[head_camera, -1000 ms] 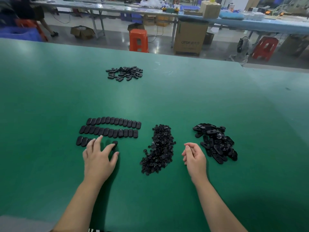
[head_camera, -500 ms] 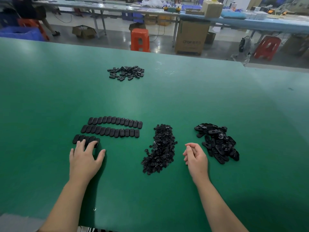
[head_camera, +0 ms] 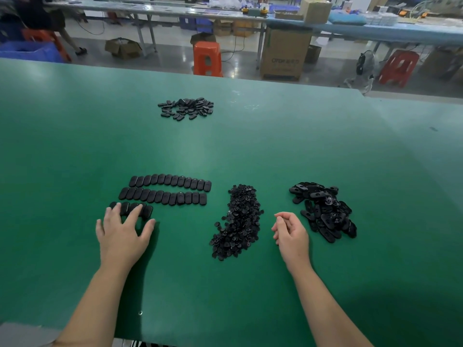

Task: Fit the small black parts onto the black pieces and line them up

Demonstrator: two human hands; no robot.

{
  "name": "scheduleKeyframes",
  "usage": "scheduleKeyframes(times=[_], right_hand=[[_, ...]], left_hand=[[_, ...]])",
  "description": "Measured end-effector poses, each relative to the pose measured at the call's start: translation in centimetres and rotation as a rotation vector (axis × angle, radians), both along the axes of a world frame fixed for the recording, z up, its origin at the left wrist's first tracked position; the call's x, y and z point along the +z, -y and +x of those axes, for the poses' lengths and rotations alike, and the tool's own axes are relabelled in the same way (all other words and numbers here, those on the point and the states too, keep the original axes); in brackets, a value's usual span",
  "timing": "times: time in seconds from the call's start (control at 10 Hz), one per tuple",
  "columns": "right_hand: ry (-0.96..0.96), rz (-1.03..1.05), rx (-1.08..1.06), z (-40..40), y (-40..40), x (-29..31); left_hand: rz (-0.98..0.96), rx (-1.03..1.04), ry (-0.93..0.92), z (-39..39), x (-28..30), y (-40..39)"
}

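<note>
Black pieces (head_camera: 130, 209) in a short third row lie under the spread, flat left hand (head_camera: 122, 232); the right hand (head_camera: 290, 232) rests loosely curled, empty, between the small black parts (head_camera: 238, 221) and a loose pile (head_camera: 323, 211) on the green table (head_camera: 250, 146). Beyond stand an orange stool (head_camera: 207, 58) and a cardboard box (head_camera: 284, 55).

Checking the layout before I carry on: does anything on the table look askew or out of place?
Nothing stands out. The rows run fairly even, the left hand rests on the short third row, and both piles are contained.

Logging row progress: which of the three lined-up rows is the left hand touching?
The nearest, shortest row: the left hand rests its fingertips on it. The two longer rows behind lie untouched.
</note>
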State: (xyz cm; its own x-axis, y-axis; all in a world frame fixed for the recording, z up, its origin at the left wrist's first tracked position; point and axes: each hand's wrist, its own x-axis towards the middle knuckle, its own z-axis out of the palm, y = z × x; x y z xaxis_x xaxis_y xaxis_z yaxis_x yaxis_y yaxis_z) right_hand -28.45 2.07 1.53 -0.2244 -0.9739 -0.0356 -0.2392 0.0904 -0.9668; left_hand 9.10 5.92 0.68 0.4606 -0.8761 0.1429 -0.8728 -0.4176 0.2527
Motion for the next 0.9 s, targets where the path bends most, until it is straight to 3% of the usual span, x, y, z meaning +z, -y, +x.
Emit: scheduleKeyframes(times=[0.2, 0.4, 0.6, 0.8, 0.9], right_hand=[[0.0, 0.001, 0.004, 0.0, 0.1, -0.2], [0.0, -0.001, 0.007, 0.0, 0.1, -0.3], [-0.015, -0.005, 0.01, 0.0, 0.1, -0.4], [-0.019, 0.0, 0.014, 0.1, 0.0, -0.5], [-0.025, 0.0, 0.016, 0.1, 0.0, -0.4]], left_hand=[[0.047, 0.042, -0.106, 1.3, -0.2, 0.5], [0.005, -0.007, -0.097, 0.7, -0.2, 0.7], [-0.323, -0.109, -0.073, -3.3, 0.4, 1.2], [-0.168, -0.274, -0.422, -12.2, 1.0, 2.9], [-0.158, -0.289, -0.448, -14.7, 0.5, 3.5]])
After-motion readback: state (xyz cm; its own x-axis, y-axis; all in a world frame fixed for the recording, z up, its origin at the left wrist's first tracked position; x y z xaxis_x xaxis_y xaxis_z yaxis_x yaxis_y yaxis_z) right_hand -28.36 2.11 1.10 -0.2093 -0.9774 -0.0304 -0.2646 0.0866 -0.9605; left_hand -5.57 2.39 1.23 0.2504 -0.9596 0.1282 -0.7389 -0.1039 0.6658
